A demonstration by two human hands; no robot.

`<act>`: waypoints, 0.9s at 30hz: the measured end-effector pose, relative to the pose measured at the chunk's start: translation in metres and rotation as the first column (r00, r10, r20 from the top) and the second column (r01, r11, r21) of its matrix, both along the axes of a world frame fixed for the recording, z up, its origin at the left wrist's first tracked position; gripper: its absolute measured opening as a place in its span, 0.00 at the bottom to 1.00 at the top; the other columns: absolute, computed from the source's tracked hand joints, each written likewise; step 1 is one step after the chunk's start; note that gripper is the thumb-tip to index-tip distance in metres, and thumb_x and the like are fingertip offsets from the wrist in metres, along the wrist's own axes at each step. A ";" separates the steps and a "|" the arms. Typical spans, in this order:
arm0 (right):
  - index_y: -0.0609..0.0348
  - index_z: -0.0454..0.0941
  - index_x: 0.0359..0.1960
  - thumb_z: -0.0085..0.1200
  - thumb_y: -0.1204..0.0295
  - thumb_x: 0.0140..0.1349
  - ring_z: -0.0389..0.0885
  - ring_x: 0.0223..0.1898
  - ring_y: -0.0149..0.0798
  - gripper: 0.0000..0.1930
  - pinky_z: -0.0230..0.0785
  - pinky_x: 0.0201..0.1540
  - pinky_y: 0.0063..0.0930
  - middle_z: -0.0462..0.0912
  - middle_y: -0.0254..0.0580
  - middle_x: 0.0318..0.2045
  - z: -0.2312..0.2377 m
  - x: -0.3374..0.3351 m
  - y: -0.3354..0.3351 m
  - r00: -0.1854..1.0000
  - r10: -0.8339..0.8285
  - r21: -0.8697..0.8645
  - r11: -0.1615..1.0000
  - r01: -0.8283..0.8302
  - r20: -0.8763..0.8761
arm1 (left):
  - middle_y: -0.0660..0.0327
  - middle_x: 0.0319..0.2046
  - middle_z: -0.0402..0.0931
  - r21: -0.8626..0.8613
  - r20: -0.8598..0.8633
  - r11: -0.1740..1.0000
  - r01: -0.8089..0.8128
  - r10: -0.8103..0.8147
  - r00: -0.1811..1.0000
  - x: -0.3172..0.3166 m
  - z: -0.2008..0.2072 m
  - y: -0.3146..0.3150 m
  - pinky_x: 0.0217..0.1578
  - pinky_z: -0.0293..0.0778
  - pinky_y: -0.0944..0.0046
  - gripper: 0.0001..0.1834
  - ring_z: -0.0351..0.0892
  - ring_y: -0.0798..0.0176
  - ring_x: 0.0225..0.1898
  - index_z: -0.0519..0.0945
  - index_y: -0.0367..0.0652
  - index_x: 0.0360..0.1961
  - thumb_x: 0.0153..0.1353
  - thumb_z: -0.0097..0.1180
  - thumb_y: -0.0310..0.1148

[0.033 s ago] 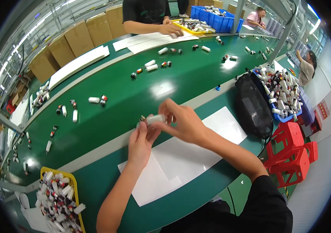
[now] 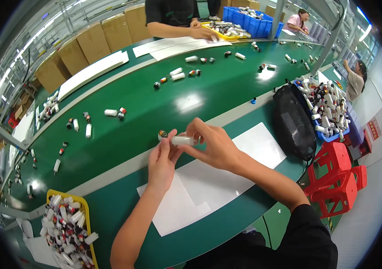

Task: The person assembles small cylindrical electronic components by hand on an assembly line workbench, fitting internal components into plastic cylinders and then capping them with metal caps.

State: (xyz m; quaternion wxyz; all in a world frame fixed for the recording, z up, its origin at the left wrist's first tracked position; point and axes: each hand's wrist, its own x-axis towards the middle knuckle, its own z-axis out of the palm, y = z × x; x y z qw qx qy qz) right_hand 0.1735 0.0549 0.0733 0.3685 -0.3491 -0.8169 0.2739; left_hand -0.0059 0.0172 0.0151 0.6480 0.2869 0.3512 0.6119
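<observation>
Above the near edge of the green conveyor belt (image 2: 132,101), both of my hands are closed on small parts. My left hand (image 2: 162,163) pinches a small dark round piece with a brass-coloured ring (image 2: 163,134); its fingertips partly hide it. Thumb and fingers of my right hand (image 2: 215,145) grip one end of a white translucent cylinder (image 2: 183,140). The cylinder lies sideways, its other end close to my left fingertips. Whether the two parts are joined I cannot tell. Beneath my hands lies a white sheet (image 2: 240,172) on the green worktop.
Similar white and dark parts are scattered along the belt. A yellow bin (image 2: 86,207) of them stands at lower left, a blue bin (image 2: 341,134) at right beside a black mesh bag (image 2: 293,123). Red stools (image 2: 334,186) stand right. Across the belt, a person's hand (image 2: 205,34) works near a yellow tray.
The dark piece at my left fingertips has turned and shows more of its round face. The white cylinder sits slightly lower and further right. The whole view has shifted slightly.
</observation>
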 end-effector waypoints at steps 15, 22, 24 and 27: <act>0.58 0.69 0.47 0.61 0.75 0.60 0.82 0.40 0.52 0.16 0.74 0.41 0.41 0.82 0.45 0.41 -0.021 0.006 -0.019 1.000 0.014 -0.095 0.995 -0.013 0.000 | 0.52 0.62 0.73 0.177 -0.136 0.984 0.007 0.018 0.991 -0.001 -0.002 0.002 0.63 0.71 0.63 0.23 0.75 0.61 0.61 0.65 0.36 0.70 0.77 0.43 0.30; 0.58 0.77 0.39 0.64 0.75 0.58 0.83 0.36 0.47 0.09 0.73 0.42 0.39 0.84 0.43 0.34 -0.027 0.009 -0.014 0.994 -0.110 0.238 0.965 0.113 -0.025 | 0.54 0.52 0.81 0.199 -0.203 0.980 -0.007 0.049 0.978 0.005 -0.003 -0.001 0.57 0.79 0.62 0.18 0.81 0.64 0.52 0.78 0.35 0.60 0.72 0.54 0.30; 0.62 0.77 0.40 0.62 0.78 0.60 0.85 0.35 0.46 0.08 0.76 0.42 0.36 0.85 0.45 0.34 -0.025 0.007 -0.014 0.984 -0.069 0.175 0.980 0.098 -0.165 | 0.54 0.52 0.81 0.224 -0.207 0.975 0.001 0.047 0.977 0.006 -0.003 -0.001 0.56 0.80 0.62 0.18 0.81 0.64 0.52 0.78 0.35 0.60 0.73 0.54 0.30; 0.66 0.77 0.39 0.59 0.79 0.63 0.87 0.36 0.43 0.06 0.78 0.42 0.34 0.85 0.49 0.35 -0.022 0.004 -0.017 0.962 -0.124 -0.027 0.992 0.121 -0.244 | 0.54 0.51 0.81 0.263 -0.226 0.965 -0.002 0.063 0.972 0.005 -0.004 0.000 0.56 0.81 0.61 0.17 0.81 0.64 0.52 0.78 0.35 0.60 0.73 0.53 0.29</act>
